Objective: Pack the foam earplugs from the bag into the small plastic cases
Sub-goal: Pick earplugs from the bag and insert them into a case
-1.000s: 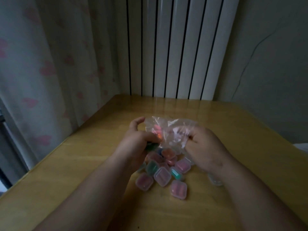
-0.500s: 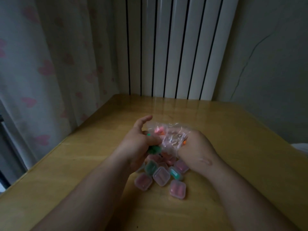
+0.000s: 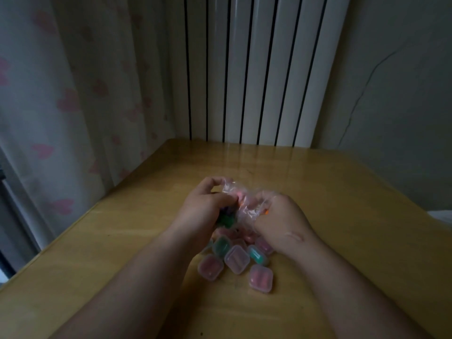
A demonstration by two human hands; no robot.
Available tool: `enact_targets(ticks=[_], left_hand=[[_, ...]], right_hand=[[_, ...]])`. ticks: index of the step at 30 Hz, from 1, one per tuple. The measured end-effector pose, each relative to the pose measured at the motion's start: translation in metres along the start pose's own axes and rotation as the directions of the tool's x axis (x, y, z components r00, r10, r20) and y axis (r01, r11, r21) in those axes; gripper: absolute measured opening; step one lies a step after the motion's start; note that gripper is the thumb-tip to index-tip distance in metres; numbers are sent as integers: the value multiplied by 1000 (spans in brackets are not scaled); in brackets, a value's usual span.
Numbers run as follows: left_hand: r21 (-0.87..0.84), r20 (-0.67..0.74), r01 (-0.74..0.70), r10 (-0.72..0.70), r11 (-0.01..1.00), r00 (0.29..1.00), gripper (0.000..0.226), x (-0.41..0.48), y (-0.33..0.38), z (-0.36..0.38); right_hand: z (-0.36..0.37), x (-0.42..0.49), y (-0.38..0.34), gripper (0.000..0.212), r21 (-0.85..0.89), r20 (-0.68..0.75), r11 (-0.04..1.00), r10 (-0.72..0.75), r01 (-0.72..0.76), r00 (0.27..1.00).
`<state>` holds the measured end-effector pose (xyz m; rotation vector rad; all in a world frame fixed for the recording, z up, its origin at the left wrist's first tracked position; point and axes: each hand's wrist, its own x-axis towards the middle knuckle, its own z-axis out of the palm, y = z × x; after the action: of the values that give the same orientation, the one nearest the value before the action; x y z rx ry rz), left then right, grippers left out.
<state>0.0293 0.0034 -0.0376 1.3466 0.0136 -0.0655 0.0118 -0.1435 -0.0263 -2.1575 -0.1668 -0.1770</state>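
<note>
Near the middle of the frame, the clear plastic bag is crumpled up between both hands, just above the table. Pink earplugs show through it. The left hand grips the bag's left side with curled fingers, and its first finger arches over the top. Something green shows under its palm, but I cannot tell what it is. The right hand shows its back, and its fingers curl into the bag's right side. Both hands are close together. Just below them, small plastic cases, pink and green, lie in a pile on the wooden table. Behind it are a white radiator and, at upper left, a curtain with pink hearts.
</note>
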Motion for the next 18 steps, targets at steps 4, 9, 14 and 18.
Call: enact_targets(ticks=[4,9,14,18], left_hand=[[3,-45,-44,44,999,998,39,-1,1,4],[25,-165,-57,61,998,984,38,1,4,-1],[3,-259,-20,20,1000,966,35,12,3,-14],[26,-341,-16,24,1000,940,36,26,-4,-29]], right_hand=[[-2,2,2,15,34,41,998,56,-57,998],[-3,5,4,21,116,-17,992,58,-55,998],[-1,9,13,11,9,-85,1000,-3,4,996],[-2,9,16,16,-18,-136,1000,-3,0,991]])
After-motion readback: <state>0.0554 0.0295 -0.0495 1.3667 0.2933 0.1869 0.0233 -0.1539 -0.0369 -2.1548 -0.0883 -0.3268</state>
